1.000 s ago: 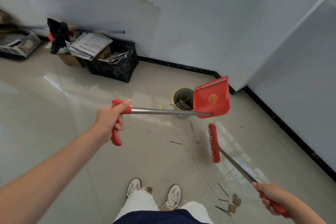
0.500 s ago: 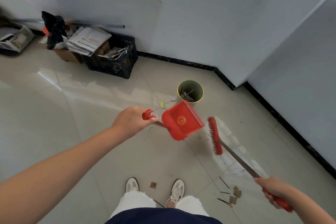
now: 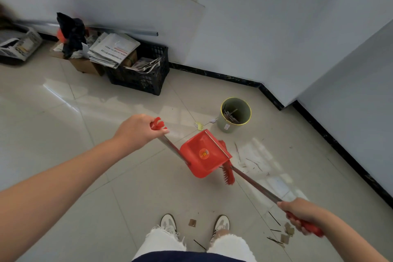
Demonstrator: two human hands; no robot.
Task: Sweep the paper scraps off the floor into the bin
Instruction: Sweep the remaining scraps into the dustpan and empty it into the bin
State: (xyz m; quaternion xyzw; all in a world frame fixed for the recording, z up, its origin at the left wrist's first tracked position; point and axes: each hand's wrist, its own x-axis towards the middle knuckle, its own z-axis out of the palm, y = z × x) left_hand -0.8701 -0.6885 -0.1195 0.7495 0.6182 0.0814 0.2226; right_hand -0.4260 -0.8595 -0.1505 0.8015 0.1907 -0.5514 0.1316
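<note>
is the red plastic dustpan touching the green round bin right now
Apart. The head view shows bare floor tile between the red plastic dustpan and the green round bin; the left hand holds the pan short of it.

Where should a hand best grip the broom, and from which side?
Grip the broom at its red end sleeve, wrapping from above, as the right hand does: the shaft slants up from the low brush head, so the far end gives leverage.

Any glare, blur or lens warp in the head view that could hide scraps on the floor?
Head view: window glare washes the tiles right of the dustpan; the broom head is slightly motion-blurred; wide-angle bending curves the walls; scraps near the right hand stay readable.
</note>
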